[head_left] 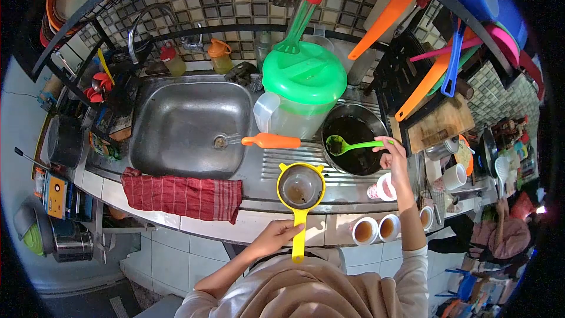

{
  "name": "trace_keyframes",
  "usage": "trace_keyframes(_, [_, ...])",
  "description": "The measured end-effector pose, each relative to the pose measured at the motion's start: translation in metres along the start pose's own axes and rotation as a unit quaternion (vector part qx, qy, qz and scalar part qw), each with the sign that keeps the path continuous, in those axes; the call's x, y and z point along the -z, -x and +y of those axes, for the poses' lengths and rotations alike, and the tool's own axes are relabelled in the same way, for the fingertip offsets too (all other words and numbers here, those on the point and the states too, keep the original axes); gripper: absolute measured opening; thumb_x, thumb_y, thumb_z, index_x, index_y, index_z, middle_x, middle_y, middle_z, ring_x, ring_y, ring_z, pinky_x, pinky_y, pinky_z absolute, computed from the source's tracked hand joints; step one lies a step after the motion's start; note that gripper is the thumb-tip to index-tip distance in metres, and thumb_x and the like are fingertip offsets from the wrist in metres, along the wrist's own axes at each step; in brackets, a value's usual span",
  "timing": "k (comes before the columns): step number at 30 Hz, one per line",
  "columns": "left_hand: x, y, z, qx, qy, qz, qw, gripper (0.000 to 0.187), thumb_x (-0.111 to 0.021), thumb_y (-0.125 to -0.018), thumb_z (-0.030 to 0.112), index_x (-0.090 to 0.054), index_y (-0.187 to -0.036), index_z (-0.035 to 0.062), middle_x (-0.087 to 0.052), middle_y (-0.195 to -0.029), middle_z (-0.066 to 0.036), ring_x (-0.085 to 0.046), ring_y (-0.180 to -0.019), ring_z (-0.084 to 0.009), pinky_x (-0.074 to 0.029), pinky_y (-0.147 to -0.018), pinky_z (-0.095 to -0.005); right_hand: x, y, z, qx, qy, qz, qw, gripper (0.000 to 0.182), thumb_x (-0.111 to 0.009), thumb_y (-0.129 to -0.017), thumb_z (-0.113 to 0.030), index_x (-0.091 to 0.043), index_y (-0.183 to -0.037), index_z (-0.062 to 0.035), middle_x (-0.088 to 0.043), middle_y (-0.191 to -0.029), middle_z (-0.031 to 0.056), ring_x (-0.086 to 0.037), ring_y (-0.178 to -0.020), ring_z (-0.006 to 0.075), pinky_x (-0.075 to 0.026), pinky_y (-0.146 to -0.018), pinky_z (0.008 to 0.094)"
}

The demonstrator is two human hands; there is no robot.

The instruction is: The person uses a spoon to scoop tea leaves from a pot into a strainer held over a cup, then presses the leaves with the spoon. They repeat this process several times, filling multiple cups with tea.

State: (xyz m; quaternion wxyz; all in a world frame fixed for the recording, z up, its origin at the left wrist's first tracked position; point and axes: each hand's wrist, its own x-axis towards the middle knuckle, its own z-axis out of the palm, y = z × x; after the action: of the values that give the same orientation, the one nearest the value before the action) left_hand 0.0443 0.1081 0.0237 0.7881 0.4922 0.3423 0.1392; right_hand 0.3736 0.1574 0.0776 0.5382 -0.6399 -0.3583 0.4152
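Note:
My left hand [276,237] is closed around the handle of a yellow strainer [299,224], whose mesh bowl is over the counter's front edge. In my right hand [393,158] is the handle of a green ladle [364,146]. The ladle's bowl rests in the dark liquid of a metal pot [352,168] on the drainboard. Beside my right wrist stands a paper cup [382,187]. Nearer the front edge, a cup [364,231], another cup [389,228] and a third cup [426,218] hold brown liquid.
A large clear jug with a green lid [304,73] stands behind the pot. An orange-handled utensil [271,141] lies across the rim of the sink [191,123]. A red cloth [179,196] hangs over the front edge. Orange utensils [385,20] hang overhead. Another person [503,238] is at the right.

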Motion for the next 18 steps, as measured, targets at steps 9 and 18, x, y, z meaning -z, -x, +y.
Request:
trace_keyframes(9, [-0.001,0.001,0.005,0.000,-0.011,-0.001,1.000,0.027,-0.048,-0.089,0.024,-0.056,-0.087,-0.0018,-0.052,-0.074,0.004,-0.045,-0.069,-0.0013,-0.038,-0.061,-0.0181,0.003,-0.002,0.006,0.024,0.002,0.020,1.000,0.026,-0.043,-0.088,-0.022,-0.056,-0.097,-0.0019,-0.057,-0.070,0.0096,-0.038,-0.037,0.0053,-0.027,-0.034,0.0172])
trace_keyframes(18, [-0.001,0.002,0.010,0.005,-0.027,0.006,1.000,0.028,-0.048,-0.088,0.023,-0.056,-0.086,-0.0030,-0.051,-0.074,0.004,-0.043,-0.069,-0.0019,-0.037,-0.061,-0.0183,0.000,0.000,0.012,0.025,0.040,0.009,0.999,0.024,-0.041,-0.088,-0.020,-0.057,-0.097,-0.0038,-0.058,-0.070,0.0088,-0.037,-0.036,0.0046,-0.025,-0.033,0.0170])
